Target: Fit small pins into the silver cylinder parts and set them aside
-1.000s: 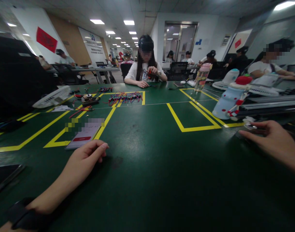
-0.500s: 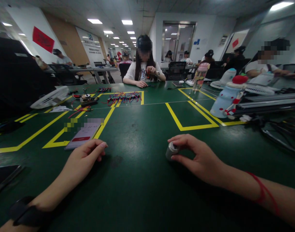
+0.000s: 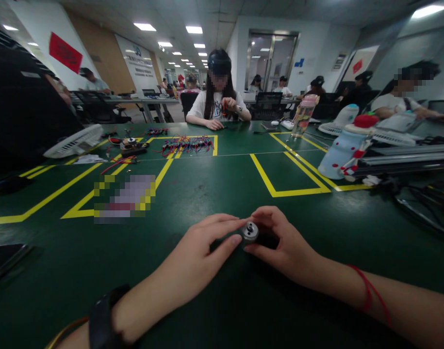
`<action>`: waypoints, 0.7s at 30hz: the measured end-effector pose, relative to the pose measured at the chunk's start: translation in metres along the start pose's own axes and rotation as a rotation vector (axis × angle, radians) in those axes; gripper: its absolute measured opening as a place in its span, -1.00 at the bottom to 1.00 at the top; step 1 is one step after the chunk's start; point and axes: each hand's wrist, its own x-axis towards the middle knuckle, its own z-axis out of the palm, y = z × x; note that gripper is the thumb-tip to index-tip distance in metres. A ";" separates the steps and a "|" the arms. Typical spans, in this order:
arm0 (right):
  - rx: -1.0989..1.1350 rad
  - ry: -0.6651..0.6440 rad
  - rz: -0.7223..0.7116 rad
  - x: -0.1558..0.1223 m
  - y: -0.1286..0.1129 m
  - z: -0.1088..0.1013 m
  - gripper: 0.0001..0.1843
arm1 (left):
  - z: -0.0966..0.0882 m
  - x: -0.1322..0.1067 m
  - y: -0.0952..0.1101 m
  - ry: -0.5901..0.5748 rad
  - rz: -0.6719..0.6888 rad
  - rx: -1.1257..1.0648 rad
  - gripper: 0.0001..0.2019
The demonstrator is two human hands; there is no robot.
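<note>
A small silver cylindrical motor (image 3: 250, 231) sits between both hands on the green table (image 3: 222, 300). My right hand (image 3: 280, 242) is curled around it from the right, thumb and fingers gripping its body. From the left, my left hand (image 3: 202, 247) reaches in with the fingers stretched out, its fingertips touching the motor's end. A black band is on my left wrist and a red string on my right.
A phone (image 3: 123, 198) lies at the left inside yellow floor-tape lines. Coloured wires (image 3: 187, 143) and a white fan (image 3: 74, 142) lie farther back. A pale blue bottle (image 3: 343, 148) and metal rails (image 3: 403, 160) stand at the right. People sit across the table.
My right hand brought the motor from the right side to the table's middle. My left hand then moved right from beside the phone to meet it.
</note>
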 end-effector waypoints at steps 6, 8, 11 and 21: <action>0.045 -0.042 0.025 0.002 -0.003 0.001 -0.42 | 0.009 0.017 0.002 0.062 -0.061 -0.122 -0.80; 0.051 -0.046 0.030 0.004 -0.002 0.001 -0.41 | 0.010 0.018 0.003 0.076 -0.097 -0.139 -0.82; 0.055 -0.072 0.039 0.005 -0.002 0.000 -0.44 | 0.007 0.018 0.007 0.126 -0.154 -0.193 -0.85; -0.123 -0.004 -0.014 0.000 -0.005 -0.002 -0.57 | 0.001 0.003 -0.030 0.028 -0.067 0.095 -0.87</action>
